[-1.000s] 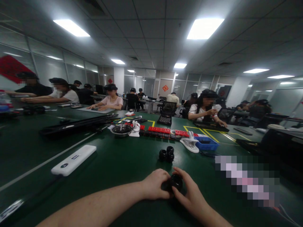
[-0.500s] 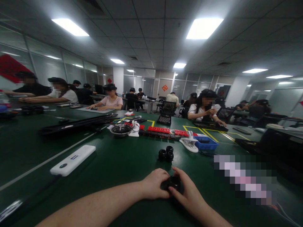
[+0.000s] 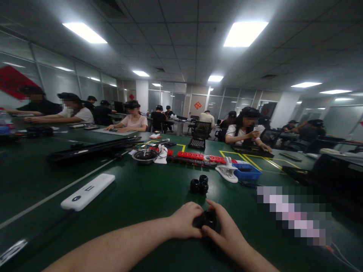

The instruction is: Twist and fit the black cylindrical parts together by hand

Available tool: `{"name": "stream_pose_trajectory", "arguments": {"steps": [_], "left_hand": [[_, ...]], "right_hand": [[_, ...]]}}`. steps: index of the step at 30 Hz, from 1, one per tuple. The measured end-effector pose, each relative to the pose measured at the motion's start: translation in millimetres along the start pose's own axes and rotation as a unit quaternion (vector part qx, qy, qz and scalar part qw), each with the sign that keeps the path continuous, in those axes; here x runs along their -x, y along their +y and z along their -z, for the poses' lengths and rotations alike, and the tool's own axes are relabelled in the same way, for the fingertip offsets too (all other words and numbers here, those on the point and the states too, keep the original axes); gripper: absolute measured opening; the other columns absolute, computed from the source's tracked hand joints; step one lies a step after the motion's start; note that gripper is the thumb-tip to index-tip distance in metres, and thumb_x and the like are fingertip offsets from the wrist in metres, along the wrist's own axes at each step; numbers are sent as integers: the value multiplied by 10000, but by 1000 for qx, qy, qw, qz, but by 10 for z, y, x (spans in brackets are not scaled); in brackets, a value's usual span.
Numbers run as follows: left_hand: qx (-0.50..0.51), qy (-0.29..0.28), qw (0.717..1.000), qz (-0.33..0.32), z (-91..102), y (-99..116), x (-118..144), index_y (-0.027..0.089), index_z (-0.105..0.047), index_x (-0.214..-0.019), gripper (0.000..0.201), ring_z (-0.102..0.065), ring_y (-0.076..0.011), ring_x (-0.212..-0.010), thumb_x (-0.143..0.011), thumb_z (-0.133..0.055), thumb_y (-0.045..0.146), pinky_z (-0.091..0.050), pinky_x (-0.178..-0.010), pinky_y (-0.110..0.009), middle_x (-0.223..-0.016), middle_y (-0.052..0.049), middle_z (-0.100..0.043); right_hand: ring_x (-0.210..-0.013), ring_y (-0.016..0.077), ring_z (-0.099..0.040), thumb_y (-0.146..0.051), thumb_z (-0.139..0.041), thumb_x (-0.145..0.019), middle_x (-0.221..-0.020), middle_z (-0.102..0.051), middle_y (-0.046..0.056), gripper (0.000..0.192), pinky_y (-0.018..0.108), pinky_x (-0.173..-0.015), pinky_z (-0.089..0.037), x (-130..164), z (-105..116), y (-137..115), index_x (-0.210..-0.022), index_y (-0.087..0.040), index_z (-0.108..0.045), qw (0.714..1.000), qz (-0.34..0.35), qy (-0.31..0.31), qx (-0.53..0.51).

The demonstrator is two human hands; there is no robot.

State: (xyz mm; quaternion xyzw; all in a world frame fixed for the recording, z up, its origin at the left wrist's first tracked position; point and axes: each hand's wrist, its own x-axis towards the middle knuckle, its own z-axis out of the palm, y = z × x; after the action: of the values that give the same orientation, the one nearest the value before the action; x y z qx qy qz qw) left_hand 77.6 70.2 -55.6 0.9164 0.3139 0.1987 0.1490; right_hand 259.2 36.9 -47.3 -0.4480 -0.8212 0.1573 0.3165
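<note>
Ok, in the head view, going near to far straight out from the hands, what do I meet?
Both hands, left hand and right hand, around a small black round part → cluster of three black round parts → white clip → row of red blocks → black basket.

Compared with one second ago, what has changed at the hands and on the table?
Almost nothing. Both hands, left hand and right hand, still grip the small black round part between them; the fingers shifted only slightly around it. The three black parts, the white remote, the blue tray and the green table stayed where they were.
</note>
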Motion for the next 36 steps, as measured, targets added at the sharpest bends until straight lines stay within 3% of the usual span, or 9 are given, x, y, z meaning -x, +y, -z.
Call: {"name": "stream_pose_trajectory", "arguments": {"steps": [10, 15, 19, 24, 30, 36], "left_hand": [[8, -4, 1000, 3, 25, 19, -5, 166, -570, -983, 360, -498, -223, -976, -670, -663, 319, -390, -879, -296, -1029, -49, -565], [13, -11, 1000, 11, 15, -1, 3, 172, -567, -1003, 389, -478, -246, -1001, -672, -662, 352, -397, -867, -320, -1065, -61, -548], [7, -10, 1000, 7, 11, 1, 2, 183, -560, -1008, 401, -485, -235, -984, -656, -676, 335, -398, -865, -315, -1055, -49, -549], [3, 0, 1000, -3, 6, 7, -6, 149, -583, -954, 352, -498, -222, -968, -657, -683, 307, -395, -866, -285, -1019, -54, -567], [0, -1, 1000, -2, 8, 2, -10, 168, -579, -973, 355, -506, -230, -960, -676, -670, 339, -406, -856, -303, -1033, -49, -567], [1, -3, 1000, -1, 23, 9, -4, 181, -564, -987, 367, -500, -226, -975, -676, -667, 346, -414, -853, -300, -1030, -47, -561]], "right_hand": [[-1080, 230, -504, -155, -487, -732, -1152, -529, 106, 530, 420, -945, -389, 35, -8, 37, -1244, -185, -356, 999, 34, 14, -27], [-1107, 255, -473, -210, -568, -709, -1197, -489, 122, 630, 444, -947, -375, 20, 9, 15, -1283, -175, -310, 1000, 9, -10, -26], [-1049, 250, -508, -226, -572, -705, -1118, -532, 110, 575, 427, -919, -397, -6, 3, 1, -1240, -161, -372, 1000, -22, -7, -16], [-1068, 234, -507, -181, -526, -716, -1141, -538, 100, 512, 418, -938, -391, 8, -5, 5, -1213, -177, -403, 999, -1, -18, -30], [-1121, 250, -470, -142, -516, -700, -1211, -498, 122, 597, 436, -960, -367, 30, 20, -1, -1271, -167, -344, 999, 15, -27, -44], [-1044, 251, -508, -216, -569, -703, -1118, -527, 104, 579, 427, -910, -403, 8, 4, 22, -1244, -177, -365, 1000, -8, -3, -23]]}}
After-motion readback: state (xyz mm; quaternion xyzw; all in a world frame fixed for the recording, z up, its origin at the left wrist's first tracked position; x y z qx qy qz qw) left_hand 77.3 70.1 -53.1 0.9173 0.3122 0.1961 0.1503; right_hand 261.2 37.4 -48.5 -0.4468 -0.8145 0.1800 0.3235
